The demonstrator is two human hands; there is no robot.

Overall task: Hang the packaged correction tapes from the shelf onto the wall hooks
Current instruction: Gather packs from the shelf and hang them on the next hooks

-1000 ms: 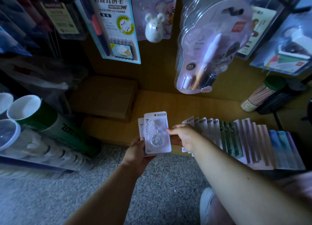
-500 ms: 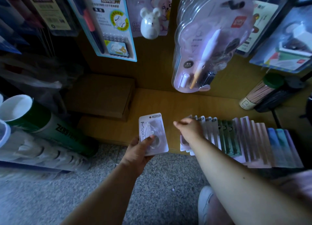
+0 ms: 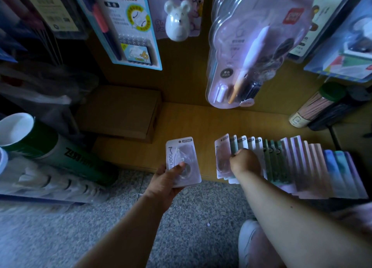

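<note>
Cardboard box (image 3: 118, 111) beside green tube (image 3: 50, 147) (lying down).

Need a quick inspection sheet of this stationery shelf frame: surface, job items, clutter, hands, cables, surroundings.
Surface: wooden shelf, low, above a speckled floor.
Job's things: white correction tape pack in the left hand; row of packs fanned along the shelf edge.
Clutter: cardboard box, green-capped tube.
Grippers: left hand grips the pack; right hand curled on the row's left end.
Cables: nothing seen.
Surroundings: hanging pen packs, mouse-shaped item, green canister.
</note>
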